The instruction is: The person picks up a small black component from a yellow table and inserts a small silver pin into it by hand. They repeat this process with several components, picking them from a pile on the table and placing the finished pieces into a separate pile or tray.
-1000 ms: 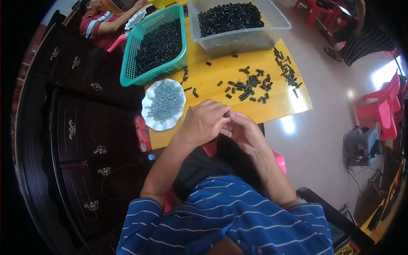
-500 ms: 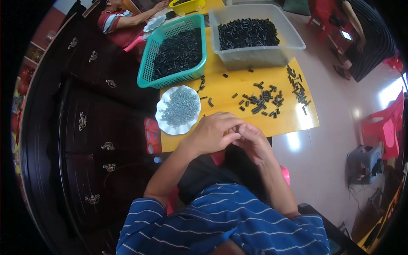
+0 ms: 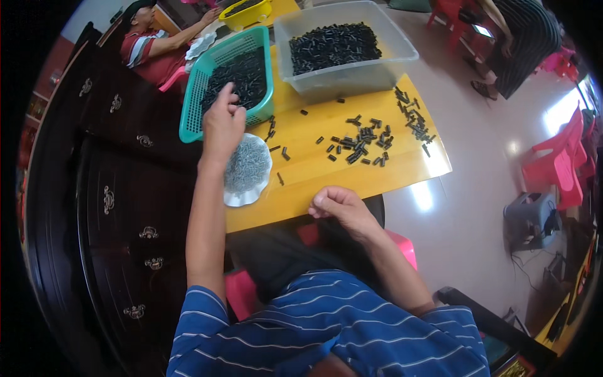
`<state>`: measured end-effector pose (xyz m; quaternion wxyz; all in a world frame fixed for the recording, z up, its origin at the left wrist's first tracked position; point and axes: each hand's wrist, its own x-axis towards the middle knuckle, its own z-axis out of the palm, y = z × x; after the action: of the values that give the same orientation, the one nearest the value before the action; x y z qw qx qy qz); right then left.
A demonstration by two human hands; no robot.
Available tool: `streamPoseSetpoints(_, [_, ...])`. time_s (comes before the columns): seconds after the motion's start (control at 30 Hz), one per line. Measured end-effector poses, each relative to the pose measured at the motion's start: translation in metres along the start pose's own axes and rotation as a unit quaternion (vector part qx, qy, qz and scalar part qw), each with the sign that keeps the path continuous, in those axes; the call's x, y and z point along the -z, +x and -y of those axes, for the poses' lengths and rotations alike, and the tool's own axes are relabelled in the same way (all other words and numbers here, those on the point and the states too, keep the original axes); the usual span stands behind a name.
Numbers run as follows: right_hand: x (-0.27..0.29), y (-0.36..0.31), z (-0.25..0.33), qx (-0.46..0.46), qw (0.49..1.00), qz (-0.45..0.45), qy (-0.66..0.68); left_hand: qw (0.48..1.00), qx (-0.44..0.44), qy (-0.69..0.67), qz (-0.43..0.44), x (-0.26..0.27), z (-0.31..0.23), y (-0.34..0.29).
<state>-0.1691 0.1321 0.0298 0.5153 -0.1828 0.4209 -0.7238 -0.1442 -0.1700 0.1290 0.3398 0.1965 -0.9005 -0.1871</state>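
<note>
My left hand (image 3: 223, 125) reaches over the near rim of the green plastic basket (image 3: 190, 119), which is filled with small black parts (image 3: 248, 81). Its index finger points forward and the others bend loosely; I see nothing held. Close to its wrist stands a white scalloped dish (image 3: 233, 200) of small silvery metal pieces (image 3: 247, 166). By the table's front edge, my right hand (image 3: 339, 206) is closed, thumb pressed to the bent fingers. Whatever it may hold is hidden. Short black cylindrical pieces (image 3: 361, 144) lie in a loose pile beyond it.
A translucent bin (image 3: 345, 75) of black pieces stands at the back of the yellow table (image 3: 301, 195). More black pieces (image 3: 414, 119) line its right edge. Dark drawers (image 3: 119, 195) rise at left. One person (image 3: 157, 50) sits at far left; another (image 3: 524, 44) is at far right.
My hands were together over the table's front edge. The left has moved away, forward and left to the green basket; the right has shifted slightly left and stays closed. The view has shifted a little.
</note>
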Motion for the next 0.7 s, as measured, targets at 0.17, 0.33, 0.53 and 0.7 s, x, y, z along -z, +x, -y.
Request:
streamPoseSetpoints(0.17, [0.008, -0.001, 0.001, 0.034, 0.998, -0.043, 0.029, 0.982, 0.049, -0.133, 0.127, -0.032, -0.034, -0.037])
streamPoseSetpoints(0.33, [0.011, -0.017, 0.017, -0.021, 0.986, 0.130, 0.102, 0.954, -0.061, -0.177, 0.233, -0.084, -0.093, -0.096])
streamPoseSetpoints(0.53, [0.020, -0.018, 0.018, -0.002, 0.947, 0.283, 0.154, 0.959, -0.169, -0.058, 0.220, -0.133, -0.120, -0.120])
streamPoseSetpoints(0.7, [0.018, -0.014, 0.015, 0.028, 0.956, 0.203, 0.208, 0.960, -0.202, -0.032, 0.193, -0.149, -0.114, -0.124])
